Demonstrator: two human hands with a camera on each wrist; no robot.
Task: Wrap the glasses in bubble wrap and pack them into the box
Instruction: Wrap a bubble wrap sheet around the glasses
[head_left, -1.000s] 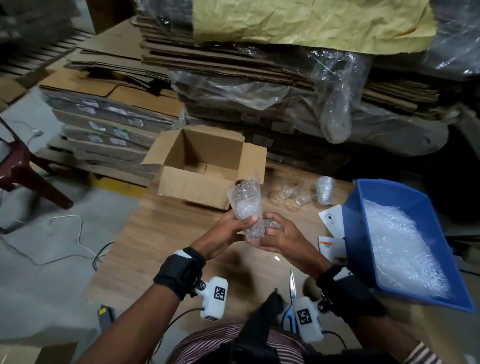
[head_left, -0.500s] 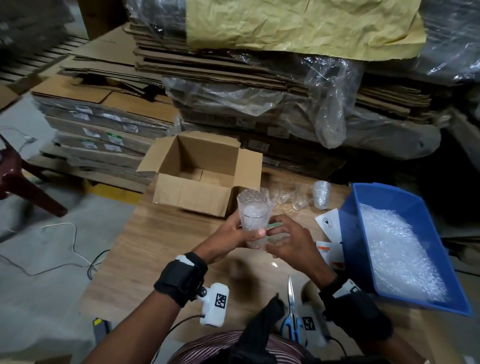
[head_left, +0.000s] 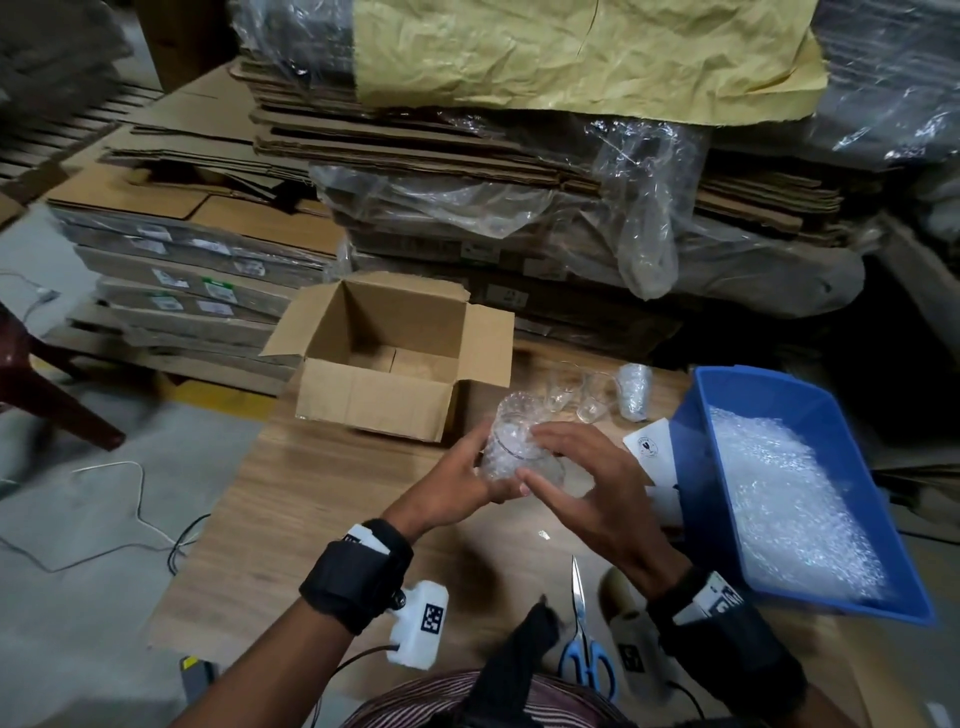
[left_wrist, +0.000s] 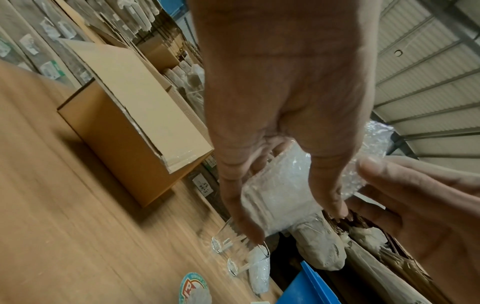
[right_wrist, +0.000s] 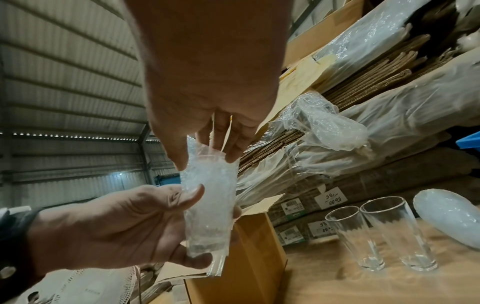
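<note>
While the left hand (head_left: 457, 483) grips the bubble-wrapped glass (head_left: 511, 447) above the wooden table (head_left: 311, 493), the right hand (head_left: 587, 483) pinches the wrap at its top end — fingertips (right_wrist: 182, 162) on the loose edge. Just behind sits the open cardboard box (head_left: 384, 364) (nothing visible inside); two bare glasses (head_left: 576, 395) stand to its right.

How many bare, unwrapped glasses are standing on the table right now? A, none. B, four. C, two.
C: two clear glasses stand side by side on the table, next to an already wrapped one lying beside them.
</note>
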